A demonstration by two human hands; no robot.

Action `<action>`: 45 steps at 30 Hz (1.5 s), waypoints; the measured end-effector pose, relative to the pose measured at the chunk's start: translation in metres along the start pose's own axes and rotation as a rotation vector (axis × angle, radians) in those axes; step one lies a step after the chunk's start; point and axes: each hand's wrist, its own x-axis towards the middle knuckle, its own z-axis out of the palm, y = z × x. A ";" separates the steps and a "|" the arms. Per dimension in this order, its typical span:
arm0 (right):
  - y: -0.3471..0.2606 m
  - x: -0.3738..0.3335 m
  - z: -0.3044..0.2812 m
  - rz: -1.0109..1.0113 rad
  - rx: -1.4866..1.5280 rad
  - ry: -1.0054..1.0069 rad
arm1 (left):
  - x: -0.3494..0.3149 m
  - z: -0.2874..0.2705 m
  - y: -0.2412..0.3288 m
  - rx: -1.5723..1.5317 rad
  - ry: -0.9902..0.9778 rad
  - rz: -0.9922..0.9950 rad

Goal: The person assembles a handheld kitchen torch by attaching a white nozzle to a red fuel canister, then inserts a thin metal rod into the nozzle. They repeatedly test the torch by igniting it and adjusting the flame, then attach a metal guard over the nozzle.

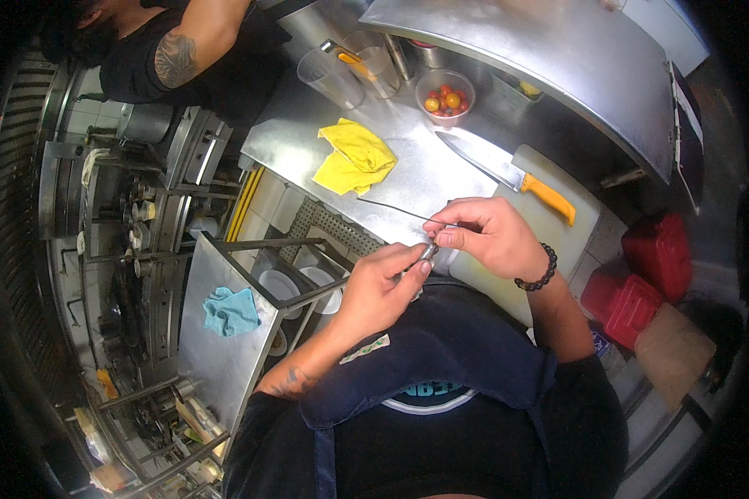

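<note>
In front of my apron both hands meet at the edge of the steel counter [295,137]. My left hand [379,287] is closed, with thumb and fingers pinching a small shiny dark piece [429,250] too small to name. My right hand [495,237] is also closed, its thumb and fingertips together just above that piece. From its fingertips a thin dark cord-like strand [395,209] runs left toward a crumpled yellow cloth [356,158]. Beyond my right hand a large knife with a yellow handle [548,198] lies across a pale cutting board [570,179].
A bowl of cherry tomatoes [445,98] and two clear jugs [329,79] stand at the back. A steel shelf [541,41] overhangs the counter. At left are a stove and a steel stand with a blue cloth [230,312]; red bins [620,303] sit right. Another person's arm [195,46] shows upper left.
</note>
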 end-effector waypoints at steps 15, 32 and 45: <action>0.011 -0.002 0.023 -0.098 -0.186 0.236 | 0.001 -0.001 0.006 0.128 0.055 0.017; 0.019 -0.025 0.019 -0.176 -0.014 0.363 | -0.006 -0.004 0.021 0.331 0.183 0.196; 0.025 -0.025 0.025 -0.159 0.023 0.334 | 0.000 -0.004 0.017 0.454 0.375 0.475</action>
